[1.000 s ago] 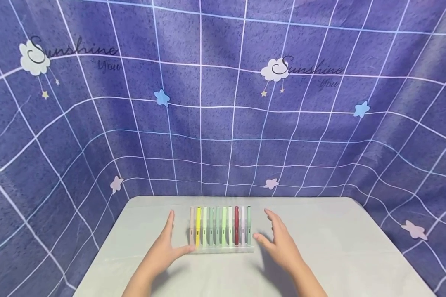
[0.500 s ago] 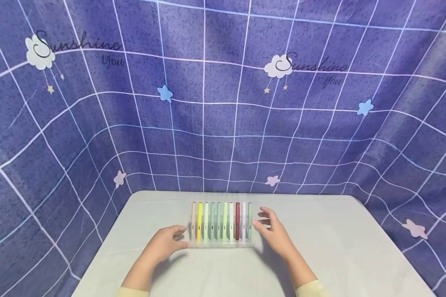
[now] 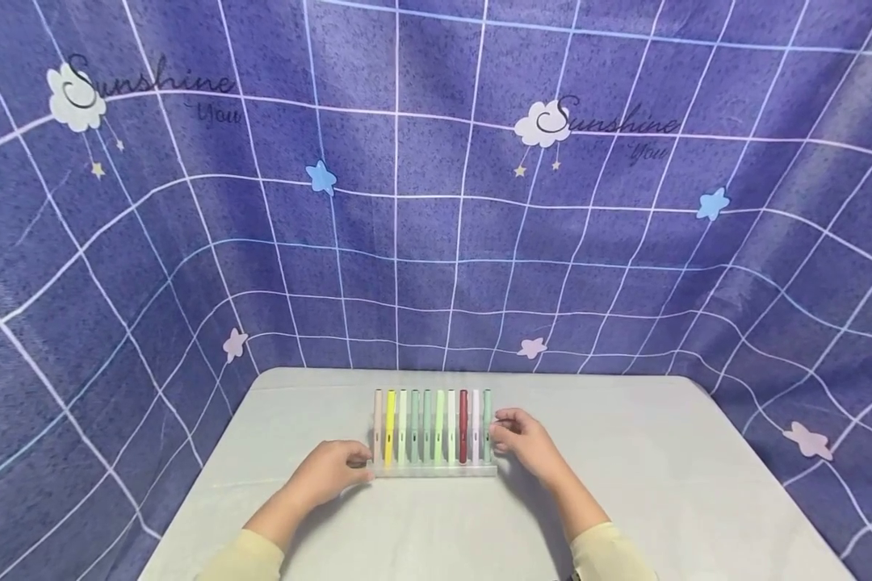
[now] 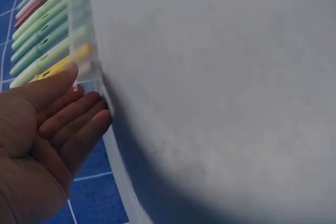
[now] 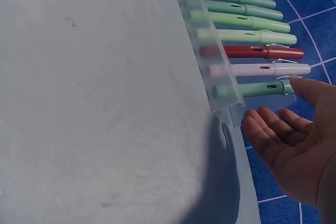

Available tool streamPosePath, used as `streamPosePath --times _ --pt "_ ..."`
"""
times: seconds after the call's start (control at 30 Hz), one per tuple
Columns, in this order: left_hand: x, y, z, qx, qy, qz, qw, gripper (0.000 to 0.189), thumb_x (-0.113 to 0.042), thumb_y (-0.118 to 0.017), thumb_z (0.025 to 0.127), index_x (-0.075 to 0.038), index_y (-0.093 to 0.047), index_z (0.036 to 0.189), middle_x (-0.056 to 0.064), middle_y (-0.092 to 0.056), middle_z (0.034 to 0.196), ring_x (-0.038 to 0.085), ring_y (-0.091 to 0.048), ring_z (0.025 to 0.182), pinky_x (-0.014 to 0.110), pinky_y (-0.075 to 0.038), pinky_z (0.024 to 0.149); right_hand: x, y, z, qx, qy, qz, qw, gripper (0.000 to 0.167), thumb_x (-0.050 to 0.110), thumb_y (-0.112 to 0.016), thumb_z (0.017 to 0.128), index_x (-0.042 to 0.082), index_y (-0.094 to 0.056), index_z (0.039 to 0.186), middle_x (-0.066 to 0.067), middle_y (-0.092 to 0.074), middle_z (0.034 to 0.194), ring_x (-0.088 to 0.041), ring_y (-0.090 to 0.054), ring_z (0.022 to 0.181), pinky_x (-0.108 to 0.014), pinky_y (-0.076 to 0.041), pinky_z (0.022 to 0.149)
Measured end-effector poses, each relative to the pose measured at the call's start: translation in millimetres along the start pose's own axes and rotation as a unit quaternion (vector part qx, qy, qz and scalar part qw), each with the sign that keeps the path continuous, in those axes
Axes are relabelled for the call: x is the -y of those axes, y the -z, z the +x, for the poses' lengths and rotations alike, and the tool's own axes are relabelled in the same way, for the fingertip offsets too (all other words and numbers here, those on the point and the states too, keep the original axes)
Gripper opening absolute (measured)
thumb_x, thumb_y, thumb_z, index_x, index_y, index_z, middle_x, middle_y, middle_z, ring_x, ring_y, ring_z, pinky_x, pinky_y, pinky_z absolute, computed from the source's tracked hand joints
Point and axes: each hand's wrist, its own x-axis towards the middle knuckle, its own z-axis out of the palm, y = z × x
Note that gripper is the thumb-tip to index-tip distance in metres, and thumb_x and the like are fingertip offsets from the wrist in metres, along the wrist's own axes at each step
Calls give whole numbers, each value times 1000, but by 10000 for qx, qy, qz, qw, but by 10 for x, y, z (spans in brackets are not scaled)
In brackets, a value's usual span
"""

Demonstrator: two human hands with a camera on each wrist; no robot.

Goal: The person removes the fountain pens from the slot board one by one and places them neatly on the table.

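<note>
A clear plastic pen stand holds a row of several capped pens, side by side and leaning back. Among them are a yellow pen, a dark red pen and, at the right end, a green pen. My left hand is at the stand's left end; its thumb overlaps the front corner in the left wrist view, fingers loosely bent beside the end. At the other end is my right hand, thumb by the green pen's cap and fingers loosely bent beside the stand. Contact is unclear at both ends.
The stand rests on a table with a pale cover. Behind and on both sides hangs a purple-blue grid-patterned cloth with clouds and stars. Pale yellow sleeves cover the forearms.
Both hands have closed in on the stand's ends. The left fingers, spread and pointing forward before, are now bent beside the left end; the right hand has moved left to the green pen.
</note>
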Motion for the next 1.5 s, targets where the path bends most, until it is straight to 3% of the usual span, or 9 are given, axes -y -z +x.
streamPosePath --times 0.13,0.27,0.53,0.7,0.97,1.13,1.3,1.5 --pt "27 -54 43 -70 -235 289 9993 24 -25 -79 79 -14 -73 100 -1 -76 96 16 -72 89 41 -56 85 -43 -5 13 -8 -79 198 9998 49 14 -70 90 -9 -49 127 -25 -64 110 -31 -68 92 -46 -57 87" --pt "45 -95 63 -167 -279 497 9982 22 -26 -79 79 -16 -73 98 -4 -76 92 14 -72 87 39 -56 84 -88 -8 17 -75 -207 252 9994 50 16 -71 89 -9 -48 125 -23 -65 104 -29 -70 83 -42 -59 81" --pt "44 -103 60 -219 -291 680 9970 20 -27 -78 80 -18 -73 96 -6 -76 89 17 -71 88 43 -55 87 -181 -38 20 180 -377 166 9990 27 13 -70 89 -7 -59 104 -17 -69 93 -22 -69 77 -36 -60 71" --pt "37 -125 36 -133 -159 575 9981 19 -27 -77 80 -19 -72 97 -6 -75 88 17 -71 89 45 -54 89 -140 -32 -42 33 -141 127 9998 22 11 -68 91 -6 -61 102 -20 -67 92 -24 -66 77 -39 -59 72" --pt "69 -111 20 -225 -148 567 9980 15 -27 -78 80 -22 -72 93 -9 -75 86 14 -71 87 44 -54 88 145 145 -112 -269 404 524 9974 25 11 -65 94 -10 -57 105 -26 -65 100 -25 -69 87 -43 -59 82" --pt "65 -81 11 -244 -53 488 9985 14 -27 -78 80 -23 -71 91 -10 -74 83 13 -70 85 45 -54 87 91 282 -122 -314 -110 160 9993 23 12 -67 92 -7 -57 100 -16 -64 86 -22 -66 72 -46 -61 71" --pt "64 -67 10 -254 -46 536 9982 14 -26 -78 80 -23 -71 90 -10 -74 83 12 -69 83 43 -54 86 -77 325 -165 225 -714 -484 9960 21 14 -66 93 -5 -57 95 -13 -63 78 -22 -64 63 -41 -60 59" --pt "67 -76 35 -200 -36 543 9983 14 -26 -78 80 -23 -71 91 -9 -74 84 13 -70 84 44 -54 86 -149 259 -193 696 -994 -1098 9865 18 13 -65 92 -3 -58 89 -14 -62 71 -20 -64 58 -37 -59 53"
